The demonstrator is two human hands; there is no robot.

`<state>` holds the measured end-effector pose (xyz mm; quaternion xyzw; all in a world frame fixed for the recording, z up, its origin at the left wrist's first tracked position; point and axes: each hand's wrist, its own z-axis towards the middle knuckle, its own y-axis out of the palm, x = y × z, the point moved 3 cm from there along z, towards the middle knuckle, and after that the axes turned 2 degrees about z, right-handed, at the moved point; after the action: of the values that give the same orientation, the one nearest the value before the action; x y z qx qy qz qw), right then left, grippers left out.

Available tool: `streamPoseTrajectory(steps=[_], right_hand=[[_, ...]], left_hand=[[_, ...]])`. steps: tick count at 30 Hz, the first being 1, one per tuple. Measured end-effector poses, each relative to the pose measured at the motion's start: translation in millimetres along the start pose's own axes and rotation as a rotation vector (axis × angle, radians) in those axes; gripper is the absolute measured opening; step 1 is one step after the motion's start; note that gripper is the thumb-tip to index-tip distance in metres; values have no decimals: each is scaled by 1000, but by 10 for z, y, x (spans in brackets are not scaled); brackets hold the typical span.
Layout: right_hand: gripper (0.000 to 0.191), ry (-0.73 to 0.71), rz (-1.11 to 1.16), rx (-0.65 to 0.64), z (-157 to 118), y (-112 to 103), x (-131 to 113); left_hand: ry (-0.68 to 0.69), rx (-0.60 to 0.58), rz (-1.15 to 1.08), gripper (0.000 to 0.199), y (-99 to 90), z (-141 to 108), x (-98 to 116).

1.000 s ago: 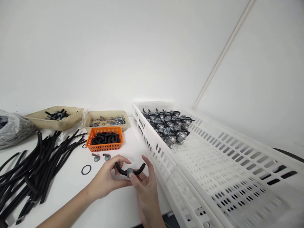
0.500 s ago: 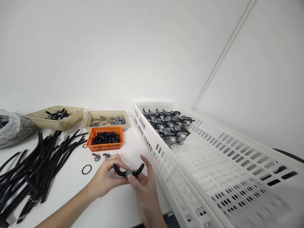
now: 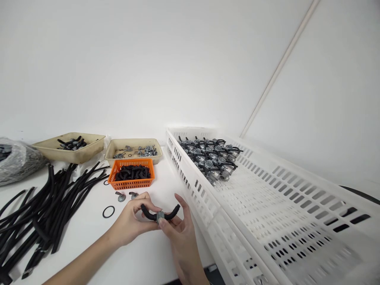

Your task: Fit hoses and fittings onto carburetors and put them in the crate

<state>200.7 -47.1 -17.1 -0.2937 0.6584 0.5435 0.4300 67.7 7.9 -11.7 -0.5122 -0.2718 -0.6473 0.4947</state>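
A small grey metal fitting (image 3: 160,215) with a curved black hose piece on each side is held over the white table. My left hand (image 3: 132,221) pinches it from the left, fingers closed round the fitting and the left hose. My right hand (image 3: 182,233) grips it from the right, thumb on the fitting's front, index finger raised beside the right hose end. Both hose ends curve upward. Beyond my left hand lie two small grey fittings (image 3: 120,197), the nearer one to my fingers partly hidden. A black ring (image 3: 108,211) lies left of them.
An orange basket (image 3: 131,183) holds short black pieces. Behind it are two beige trays (image 3: 134,141) with parts. Long black hoses (image 3: 67,194) and a plastic bag (image 3: 25,162) lie left. A large white crate (image 3: 237,198) at right holds several assemblies (image 3: 209,158).
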Motion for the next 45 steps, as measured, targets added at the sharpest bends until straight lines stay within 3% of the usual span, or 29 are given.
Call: streamPoseTrajectory(steps=[45], right_hand=[[96,8,12,-40,-17,-8,-6]], left_hand=[[-32,-18,17,21,-29,-2,-32]])
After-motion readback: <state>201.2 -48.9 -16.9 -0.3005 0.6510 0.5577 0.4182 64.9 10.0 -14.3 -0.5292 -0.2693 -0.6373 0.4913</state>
